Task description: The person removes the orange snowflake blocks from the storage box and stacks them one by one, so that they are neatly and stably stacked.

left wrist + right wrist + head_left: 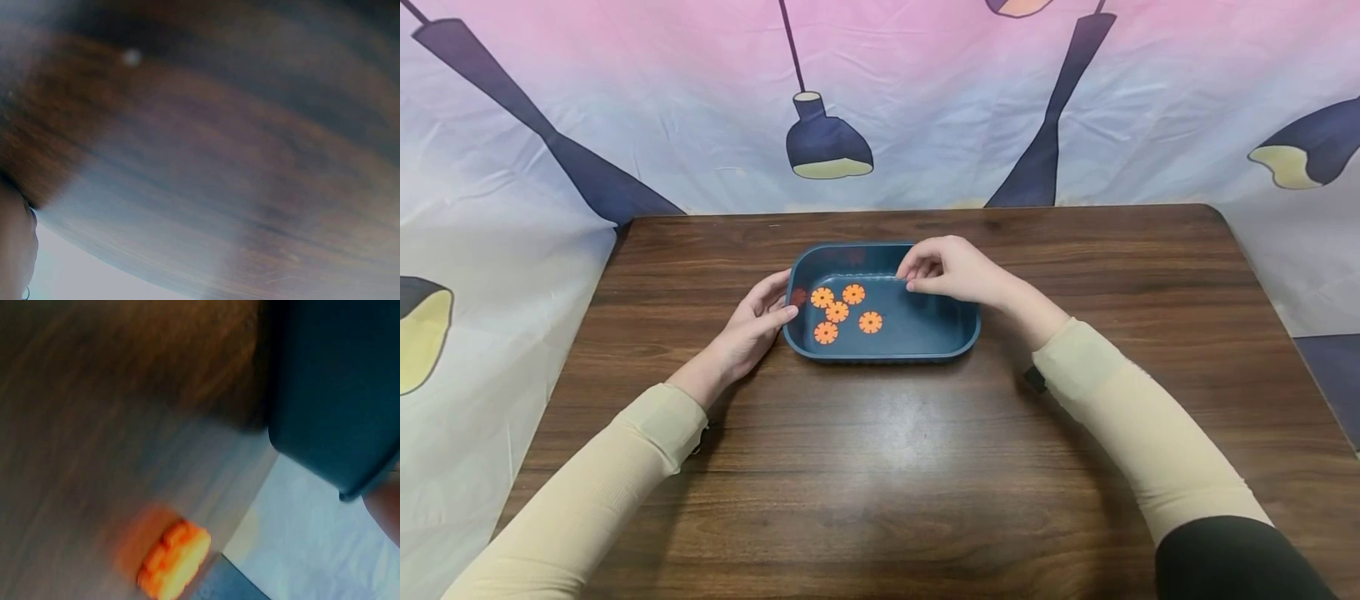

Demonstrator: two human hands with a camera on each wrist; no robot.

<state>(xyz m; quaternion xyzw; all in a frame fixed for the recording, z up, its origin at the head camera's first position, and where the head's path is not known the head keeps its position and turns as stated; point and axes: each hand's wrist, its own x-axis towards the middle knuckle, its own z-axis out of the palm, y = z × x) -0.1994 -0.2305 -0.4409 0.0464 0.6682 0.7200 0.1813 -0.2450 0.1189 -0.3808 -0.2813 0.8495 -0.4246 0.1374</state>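
A dark teal tray [925, 333] with rounded corners stands on the table. Several orange notched discs [837, 312] lie on its floor, toward the left end. My left hand [756, 325] grips that end, thumb over the rim and fingers along the outside; only part of this hand [15, 244] shows in the left wrist view. Above the tray's right half, my right hand [953, 271] has bent fingers with thumb and forefinger close together. Anything between its fingertips is hidden. In the right wrist view, an orange notched piece [178, 559] appears on the table outside the tray [331, 394].
The brown wood-grain table [880, 500] reaches beyond the tray on every side. Behind it hangs a pale cloth [925, 150] printed with dark lamps. In the head view, the right forearm [1037, 312] covers part of the tabletop right of the tray.
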